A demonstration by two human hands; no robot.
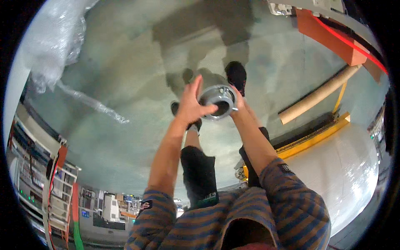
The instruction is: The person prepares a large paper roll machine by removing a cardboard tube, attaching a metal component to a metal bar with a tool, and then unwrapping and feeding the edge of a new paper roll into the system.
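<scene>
In front of me, above the floor, is a grey metal ring-shaped collar [221,92] with a dark round opening. Small fittings show on its upper rim and a short pin sticks out at its right side. My right hand [239,100] grips the collar from the right; most of its fingers are hidden behind it. At the left side my left hand [193,102] is spread, fingers stretched upward. Its thumb overlaps the collar's left rim, and whether it presses on the metal I cannot tell.
A long brown cardboard tube [318,95] lies on the green-grey floor [137,83] to the right. Beyond my right arm are a yellow bar [314,137] and a large plastic-wrapped roll [333,171]. Clear plastic film [54,46] hangs at the upper left, its tail on the floor.
</scene>
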